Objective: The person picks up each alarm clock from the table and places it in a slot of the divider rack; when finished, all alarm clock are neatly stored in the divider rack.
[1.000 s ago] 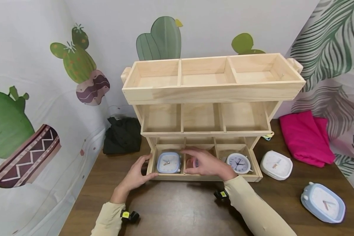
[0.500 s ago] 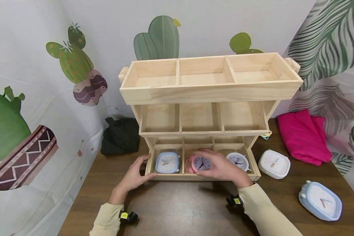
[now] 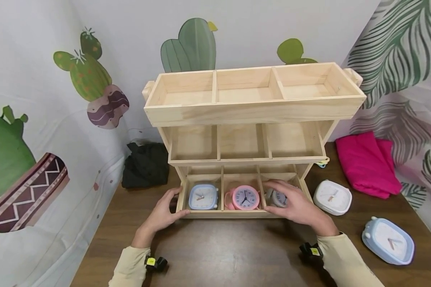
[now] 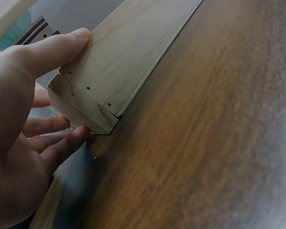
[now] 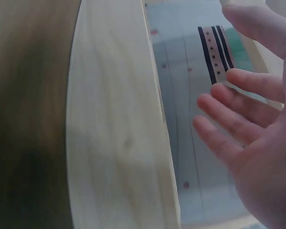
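Note:
A three-tier wooden shelf (image 3: 253, 113) stands on the brown table. Its bottom tray (image 3: 222, 214) has three compartments. A blue square clock (image 3: 202, 197) is in the left one and a pink round clock (image 3: 245, 197) in the middle one. A white round clock (image 3: 279, 198) in the right one is partly hidden by my right hand (image 3: 291, 201). That hand hovers over it with fingers (image 5: 229, 117) spread and straight, holding nothing. My left hand (image 3: 167, 209) grips the tray's left front corner (image 4: 86, 107), thumb (image 4: 52, 47) on the front face, fingers round the side.
A white square clock (image 3: 332, 197) and a pale blue clock (image 3: 388, 241) lie on the table to the right. Pink cloth (image 3: 368, 165) lies at the back right, black cloth (image 3: 145, 165) left of the shelf. Printed walls close in on both sides.
My right hand lifted off the pink clock, which now stands in the middle compartment, and moved right over the white round clock. The left hand stayed on the tray corner.

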{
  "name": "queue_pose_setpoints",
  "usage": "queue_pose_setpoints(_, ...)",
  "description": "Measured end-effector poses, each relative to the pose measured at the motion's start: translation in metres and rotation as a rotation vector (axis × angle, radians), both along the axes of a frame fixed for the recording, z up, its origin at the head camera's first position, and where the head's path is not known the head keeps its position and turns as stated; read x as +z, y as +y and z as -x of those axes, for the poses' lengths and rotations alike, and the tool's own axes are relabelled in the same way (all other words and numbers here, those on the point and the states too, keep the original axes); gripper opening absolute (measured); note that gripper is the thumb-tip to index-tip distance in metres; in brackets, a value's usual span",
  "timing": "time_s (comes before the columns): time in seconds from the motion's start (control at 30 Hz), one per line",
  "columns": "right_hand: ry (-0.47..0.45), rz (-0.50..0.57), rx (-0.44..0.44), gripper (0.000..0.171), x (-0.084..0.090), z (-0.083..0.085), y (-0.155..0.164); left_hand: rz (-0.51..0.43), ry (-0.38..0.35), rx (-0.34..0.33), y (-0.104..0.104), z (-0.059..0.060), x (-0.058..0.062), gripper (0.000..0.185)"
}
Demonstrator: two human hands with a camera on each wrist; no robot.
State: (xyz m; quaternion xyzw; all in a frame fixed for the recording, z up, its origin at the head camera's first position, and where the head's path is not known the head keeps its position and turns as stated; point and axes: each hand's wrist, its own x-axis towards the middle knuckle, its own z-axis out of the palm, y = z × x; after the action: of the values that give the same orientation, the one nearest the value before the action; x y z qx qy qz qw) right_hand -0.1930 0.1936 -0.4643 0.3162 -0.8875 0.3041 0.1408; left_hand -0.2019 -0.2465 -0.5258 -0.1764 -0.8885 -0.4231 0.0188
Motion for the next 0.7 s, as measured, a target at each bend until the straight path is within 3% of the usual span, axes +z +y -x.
queue_pose_setpoints(0.7, 0.086, 0.108, -0.198, 0.065, -0.005, -0.013, 0.062, -0.019, 0.005, -0.006, 0.0, 0.001, -0.002, 0.081)
